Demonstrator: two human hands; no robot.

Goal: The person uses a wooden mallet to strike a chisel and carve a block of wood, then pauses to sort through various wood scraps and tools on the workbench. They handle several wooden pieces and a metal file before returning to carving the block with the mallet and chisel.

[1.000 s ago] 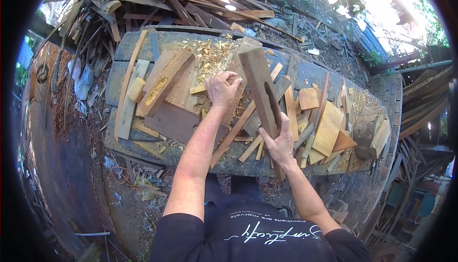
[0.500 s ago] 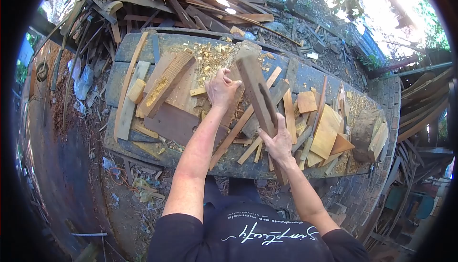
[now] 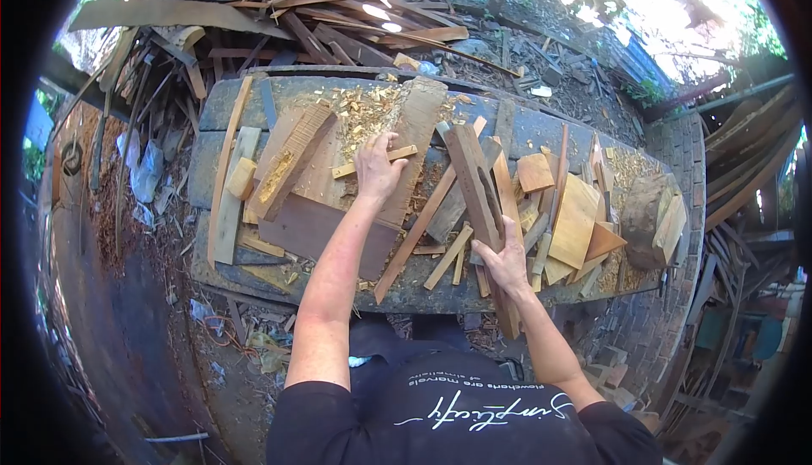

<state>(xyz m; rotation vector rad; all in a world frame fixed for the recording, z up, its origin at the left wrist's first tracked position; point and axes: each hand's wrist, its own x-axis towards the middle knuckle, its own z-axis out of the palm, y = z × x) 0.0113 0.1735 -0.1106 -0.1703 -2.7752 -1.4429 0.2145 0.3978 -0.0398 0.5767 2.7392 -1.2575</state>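
Note:
My left hand (image 3: 378, 169) is over a short, light wooden stick (image 3: 401, 153), its fingers on the far side and thumb on the near side, closed round it. Both stick ends show beside the hand. My right hand (image 3: 506, 259) grips the lower part of a long brown wooden piece (image 3: 474, 170) with a dark hollow along it. This piece slants over other strips, its near end past the bench edge. Between the hands lies a broad rough board (image 3: 414, 131). A thick block with a chipped yellow groove (image 3: 292, 160) rests left of my left hand.
The dark workbench (image 3: 216, 148) carries wood shavings (image 3: 364, 108), several offcuts, a flat yellowish piece (image 3: 573, 221) and a log section (image 3: 647, 221) at its right. Behind it rises a heap of scrap wood (image 3: 330, 12). Plastic bags (image 3: 147, 173) hang at the left.
My left hand has moved left and closed round the short stick. The long brown piece in my right hand has shifted nearer to me and right, uncovering more of the rough board.

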